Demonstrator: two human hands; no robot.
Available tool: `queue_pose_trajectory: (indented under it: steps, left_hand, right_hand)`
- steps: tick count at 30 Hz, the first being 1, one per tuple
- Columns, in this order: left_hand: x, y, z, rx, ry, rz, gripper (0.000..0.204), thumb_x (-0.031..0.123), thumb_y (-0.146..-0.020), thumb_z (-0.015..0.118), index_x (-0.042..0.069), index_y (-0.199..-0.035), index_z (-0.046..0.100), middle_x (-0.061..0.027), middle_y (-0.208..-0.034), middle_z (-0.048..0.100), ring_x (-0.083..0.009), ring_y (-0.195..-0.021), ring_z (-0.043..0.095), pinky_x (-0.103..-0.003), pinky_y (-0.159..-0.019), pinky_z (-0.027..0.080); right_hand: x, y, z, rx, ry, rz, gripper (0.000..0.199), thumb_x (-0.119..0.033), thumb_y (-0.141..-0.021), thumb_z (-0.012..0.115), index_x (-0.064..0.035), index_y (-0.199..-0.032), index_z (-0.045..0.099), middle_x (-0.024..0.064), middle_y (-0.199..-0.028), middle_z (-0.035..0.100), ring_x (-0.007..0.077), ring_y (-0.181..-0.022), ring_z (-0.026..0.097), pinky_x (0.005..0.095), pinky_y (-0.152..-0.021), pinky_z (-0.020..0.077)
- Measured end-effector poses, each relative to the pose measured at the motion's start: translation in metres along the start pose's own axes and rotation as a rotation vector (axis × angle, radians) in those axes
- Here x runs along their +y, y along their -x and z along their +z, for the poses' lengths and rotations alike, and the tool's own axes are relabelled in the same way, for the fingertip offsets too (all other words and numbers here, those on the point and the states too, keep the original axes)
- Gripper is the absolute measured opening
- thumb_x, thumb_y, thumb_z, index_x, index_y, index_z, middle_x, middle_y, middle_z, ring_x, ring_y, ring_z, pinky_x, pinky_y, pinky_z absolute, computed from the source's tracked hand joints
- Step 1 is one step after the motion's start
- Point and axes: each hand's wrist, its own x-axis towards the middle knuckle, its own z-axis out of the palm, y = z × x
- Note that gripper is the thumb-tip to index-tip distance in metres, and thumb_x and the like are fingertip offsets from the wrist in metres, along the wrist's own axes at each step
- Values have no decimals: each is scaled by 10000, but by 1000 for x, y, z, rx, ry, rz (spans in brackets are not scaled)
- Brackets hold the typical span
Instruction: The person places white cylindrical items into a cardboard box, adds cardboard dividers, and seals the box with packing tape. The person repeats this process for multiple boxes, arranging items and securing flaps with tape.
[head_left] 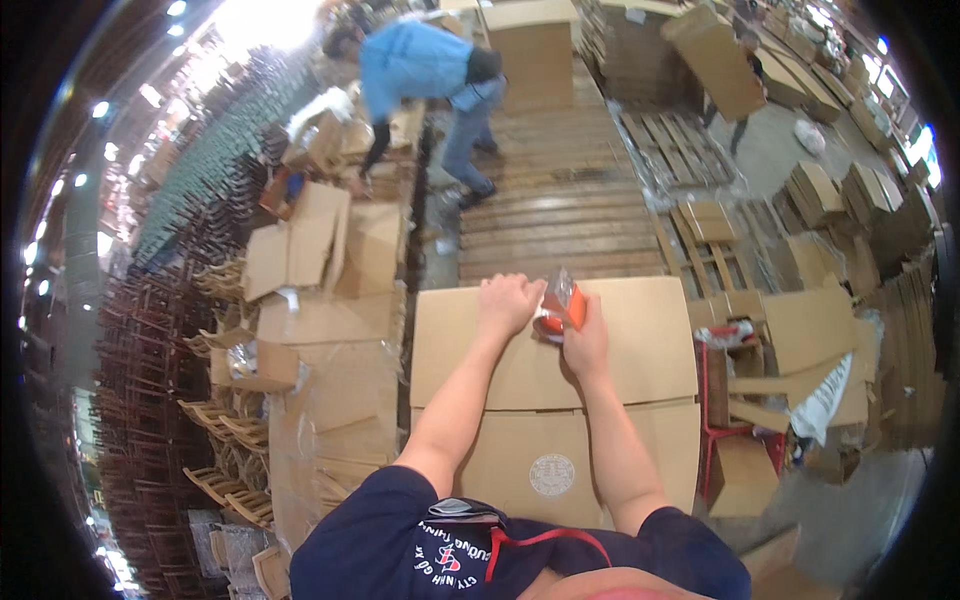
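A large closed cardboard box [640, 345] lies in front of me, with a seam across its top and a pale round print near my body. My right hand [588, 340] grips an orange tape dispenser [562, 303] just above the box's far half. Beside it, my left hand [508, 303] rests at the far edge of the box, its fingers curled and close to the dispenser. What those left fingers hold, if anything, is hidden. Both forearms reach over the box top.
Beyond the box is a slatted wooden platform [555, 205]. A person in a blue shirt [415, 65] bends over at the far left; another carries a large carton [712, 65] at the far right. Flattened cardboard [335, 390] lies left, pallets [675, 150] and cartons right.
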Motion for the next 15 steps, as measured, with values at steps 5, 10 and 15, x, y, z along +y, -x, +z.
queue_pose_trajectory:
  steps: [5,10,15]
  left_hand:
    - [-36,12,40,235,71,90,442,484,-1016,563,79,-971,734,-140,-1061,737,-372,-1065,628,-532,-972,444]
    - [-43,20,28,205,92,137,436,487,-1018,577,86,-1064,743,-100,-1126,731,-309,-1084,632,-477,-967,447]
    - [-55,12,36,170,109,160,401,452,-1018,618,82,-1096,751,-85,-1097,737,-298,-1061,635,-439,-974,444]
  right_hand:
    - [18,0,12,-26,-225,48,311,-50,-964,607,-49,-1274,584,154,-1107,702,276,-1065,686,401,-949,535]
    - [55,-63,-13,28,350,-281,335,-155,-951,646,-32,-1262,623,168,-1194,690,343,-1122,654,409,-1003,505]
    - [46,-97,-13,-338,166,134,279,-156,-919,627,-54,-1178,646,148,-982,718,290,-944,679,409,-890,534]
